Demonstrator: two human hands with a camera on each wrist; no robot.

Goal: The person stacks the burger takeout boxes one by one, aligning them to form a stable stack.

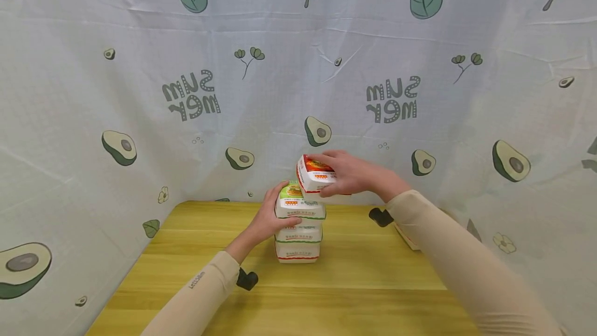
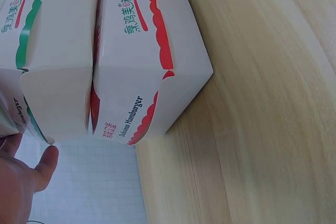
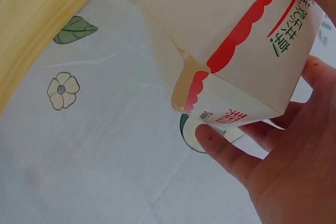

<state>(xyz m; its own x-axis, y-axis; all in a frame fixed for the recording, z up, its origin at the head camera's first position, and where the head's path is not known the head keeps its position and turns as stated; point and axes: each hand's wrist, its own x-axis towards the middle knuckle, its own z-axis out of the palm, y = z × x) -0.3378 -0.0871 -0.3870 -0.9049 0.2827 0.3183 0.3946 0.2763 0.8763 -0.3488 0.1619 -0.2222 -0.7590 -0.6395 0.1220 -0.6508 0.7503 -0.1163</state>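
Several white hamburger boxes [image 1: 298, 250] stand stacked on the table; a red scalloped band trims the bottom one, green bands those above. Around the left side of the upper green-trimmed box [image 1: 310, 210] my left hand [image 1: 268, 217] holds on, thumb across the front. My right hand [image 1: 352, 172] grips a red-topped hamburger box [image 1: 316, 180], thumb in front and fingers over its far side. That box is tilted just above the stack, towards its right; the head view cannot tell whether they touch. In the right wrist view its red-trimmed side [image 3: 236, 40] shows between thumb and fingers.
The stack stands on a yellowish wooden table [image 1: 373, 268]. A pale object [image 1: 408, 237] lies at the table's right edge, mostly hidden by my right forearm. Behind and on both sides hangs a white cloth [image 1: 289, 102] printed with avocados and leaves.
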